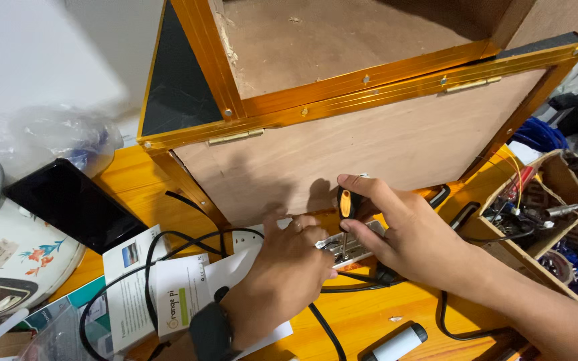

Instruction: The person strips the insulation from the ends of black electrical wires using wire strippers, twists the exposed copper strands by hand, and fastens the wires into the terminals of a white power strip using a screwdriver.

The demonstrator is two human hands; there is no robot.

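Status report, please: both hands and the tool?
Right hand grips black-orange screwdriver, tip down on metal part. Left hand steadies that part. Black cable alongside.

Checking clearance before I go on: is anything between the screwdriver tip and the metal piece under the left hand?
Nothing visible does. The right hand holds the screwdriver upright, its shaft reaching down onto the metal piece, which the left hand steadies.

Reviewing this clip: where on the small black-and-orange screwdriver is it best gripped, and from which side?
Probably by its handle, from above. The screwdriver stands nearly upright, tip down on the metal piece that the left hand steadies, so only the rounded handle top is free. The right hand pinches it there, fingers wrapping over from the right.
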